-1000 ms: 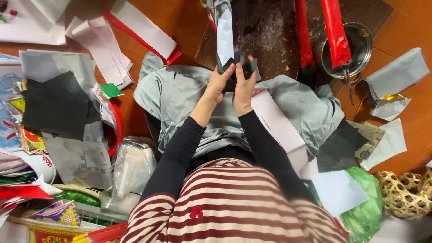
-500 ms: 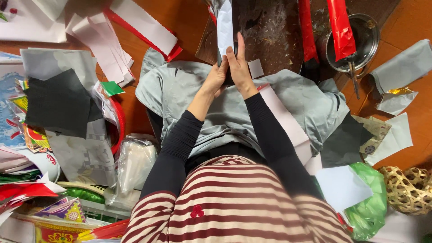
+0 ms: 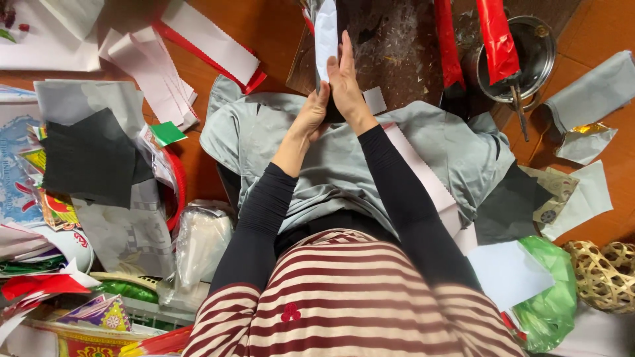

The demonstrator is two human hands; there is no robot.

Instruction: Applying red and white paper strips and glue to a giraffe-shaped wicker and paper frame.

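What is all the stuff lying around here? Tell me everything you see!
White paper strip: one, white, between both hands.
Board: one, dark brown, top middle.
Red strips: two, red, upper right.
Metal bowl: one, silver, upper right.
Black sheet: one, black, left.
Green bag: one, green, lower right.
Basket: one, tan woven, right edge.
Left hand: on the strip.
Right hand: flat against the strip.

A clear plastic bag (image 3: 198, 248) is lying at lower left beside a red tub (image 3: 177, 192). A green bag (image 3: 552, 301) is sitting at lower right. Colourful printed packets (image 3: 99, 314) are piling along the left edge.
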